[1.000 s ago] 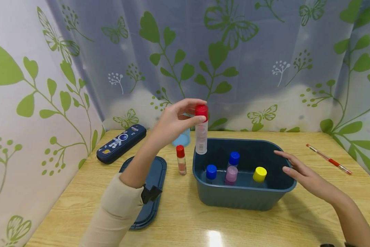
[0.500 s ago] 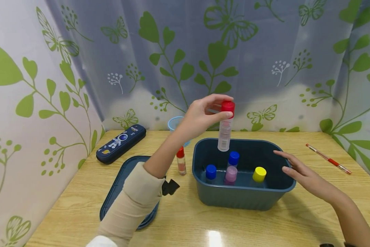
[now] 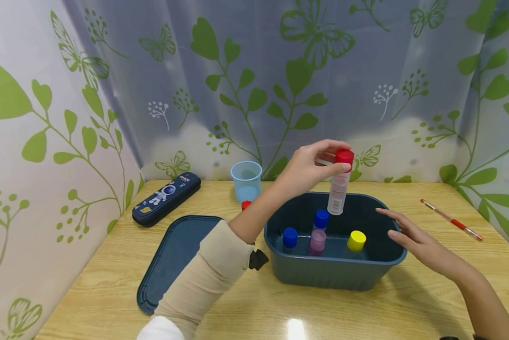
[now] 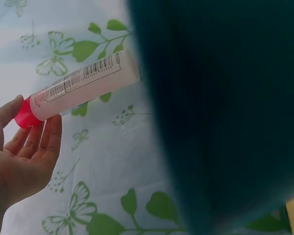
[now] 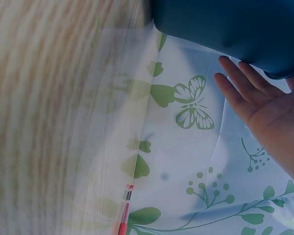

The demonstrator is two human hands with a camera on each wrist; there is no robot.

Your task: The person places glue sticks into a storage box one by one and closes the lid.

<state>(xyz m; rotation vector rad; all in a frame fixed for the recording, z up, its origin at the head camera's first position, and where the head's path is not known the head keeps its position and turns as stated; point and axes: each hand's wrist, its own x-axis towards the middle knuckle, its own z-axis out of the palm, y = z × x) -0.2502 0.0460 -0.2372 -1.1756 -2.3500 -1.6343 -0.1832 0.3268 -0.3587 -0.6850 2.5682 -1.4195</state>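
1. Red cap pinched high, and the action is all here: the left hand [image 3: 309, 166] has its thumb and fingers closed round the top of a red-capped translucent tube [image 3: 337, 196], barcode label showing near the base.

2. Box centre is our clock hub, twelve o'clock away from the person. The tube is up over the dark blue storage box [image 3: 322, 275] on the twelve o'clock side, its base in front of the back inner wall; how far that base is from the floor, I cannot tell.

3. Now the key relation: the long axis is close to upright, cap tipping slightly to one o'clock, base down towards the opening. Left hand is the nearer one, reaching in from ten o'clock.

4. Over at three o'clock, the right hand [image 3: 418, 242] is spread at the rim, fingers straight and apart, holding nothing; the head view leaves it unclear how firmly it touches.

5. Look down from the tube's base: yellow-capped tube [image 3: 357, 242] at about half past four, lilac-capped tube [image 3: 318, 241] at seven, two blue-capped tubes [image 3: 290, 237] around eight, all standing inside.

6. Outside the box, the flat dark lid [image 3: 184, 245] lies towards nine, a clear blue cup [image 3: 247, 184] stands at ten, and a red pen [image 3: 452, 220] lies at three, beyond the right hand.
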